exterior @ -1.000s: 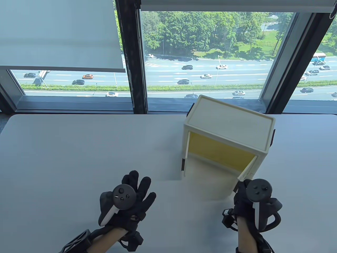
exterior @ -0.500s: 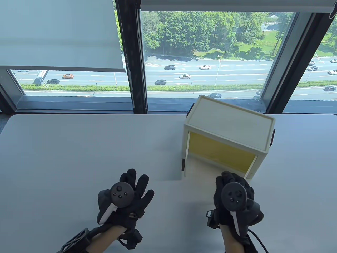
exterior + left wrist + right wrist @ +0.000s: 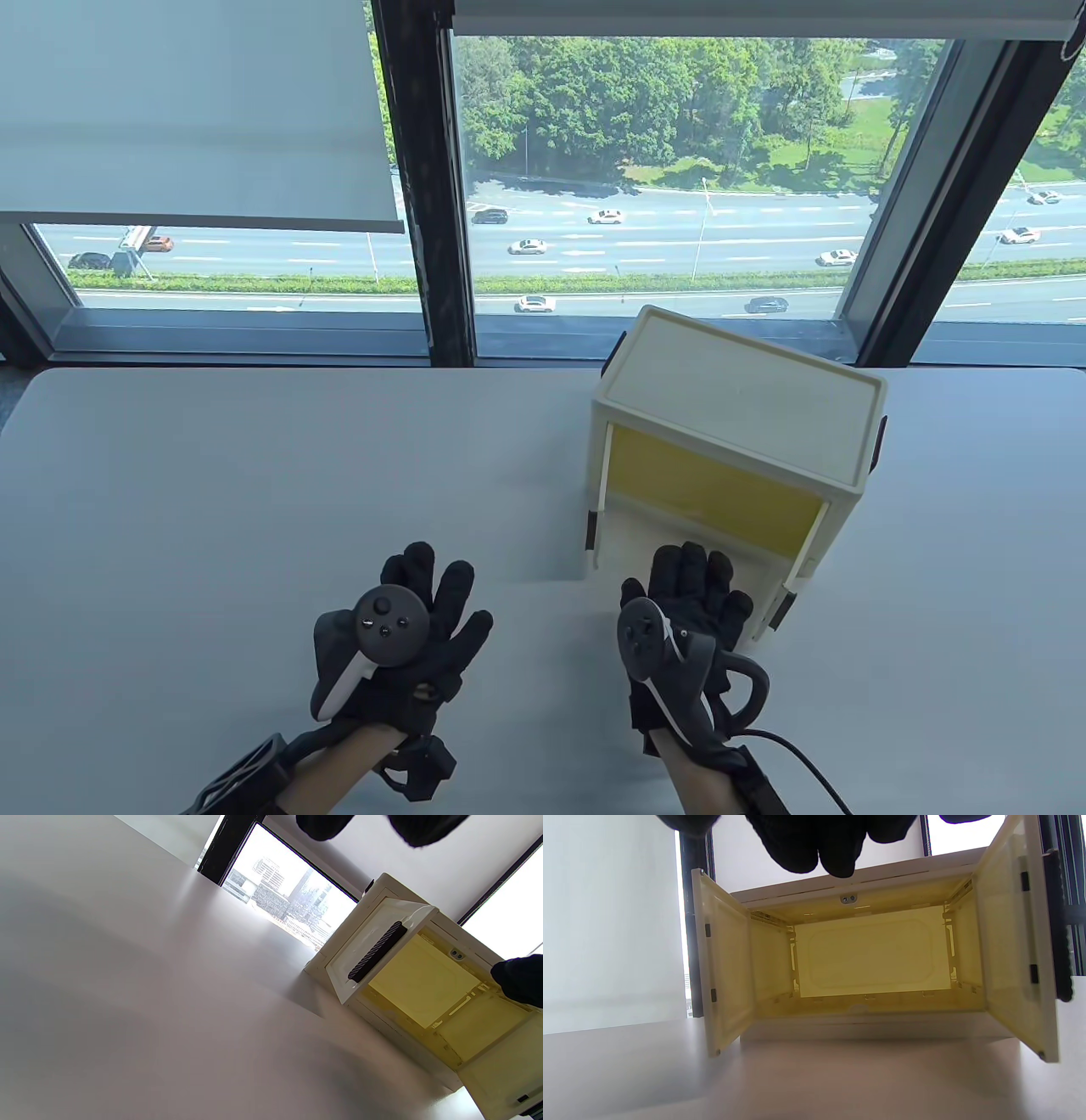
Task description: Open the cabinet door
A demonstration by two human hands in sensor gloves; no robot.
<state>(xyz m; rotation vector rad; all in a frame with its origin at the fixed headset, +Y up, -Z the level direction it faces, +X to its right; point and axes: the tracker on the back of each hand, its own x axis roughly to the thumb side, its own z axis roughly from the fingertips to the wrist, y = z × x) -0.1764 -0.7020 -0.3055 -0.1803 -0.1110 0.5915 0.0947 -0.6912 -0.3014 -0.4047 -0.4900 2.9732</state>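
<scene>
The cream cabinet (image 3: 738,407) with a yellow inside stands at the table's back right. Both of its doors stand open: the left door (image 3: 721,971) and the right door (image 3: 1014,963), each with a black handle on its outer side. The inside (image 3: 869,950) is bare. My right hand (image 3: 696,581) is in front of the opening between the doors, fingers stretched out, holding nothing. My left hand (image 3: 428,598) is spread flat over the table to the left of the cabinet, also empty. The left wrist view shows the left door's handle (image 3: 376,950).
The grey table (image 3: 254,492) runs to a window sill (image 3: 254,340) just behind the cabinet. A cable (image 3: 806,764) trails from my right wrist toward the table's front edge.
My right hand has let go of the right door's edge and moved left to the front of the opening, its fingers now stretched out. The left hand has barely moved.
</scene>
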